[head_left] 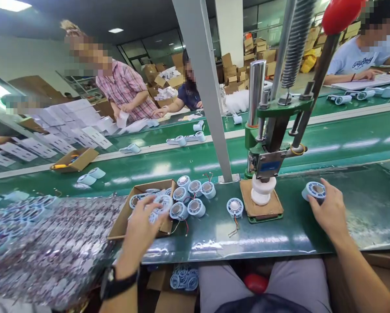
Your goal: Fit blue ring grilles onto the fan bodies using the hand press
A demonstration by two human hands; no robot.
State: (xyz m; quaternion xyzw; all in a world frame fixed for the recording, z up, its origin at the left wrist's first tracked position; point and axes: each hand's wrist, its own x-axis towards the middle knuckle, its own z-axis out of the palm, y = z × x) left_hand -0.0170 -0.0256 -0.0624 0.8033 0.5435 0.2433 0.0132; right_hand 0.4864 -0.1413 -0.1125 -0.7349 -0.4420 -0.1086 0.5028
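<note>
My left hand [143, 224] is over a cardboard box [118, 221] of light-blue plastic rings, its fingers closed on one ring [165, 202]. On the right, my right hand [331, 213] grips a round light-blue motor housing [316, 191] by its side, at the bench top. Between the hands stands a green hand press [269, 148] with a white round press head [262, 191] over a brown board [247, 195]. A single blue motor unit [235, 208] with loose wires lies left of the press. Several more such units [195, 188] cluster beside the box.
A large pile of wrapped parts [61, 234] covers the left side. A grey post [208, 87] rises behind the bench. Beyond it runs a green conveyor [162, 167] carrying light-blue device bodies [181, 140]. Co-workers sit or stand across it. A box of rings [184, 278] is below the bench.
</note>
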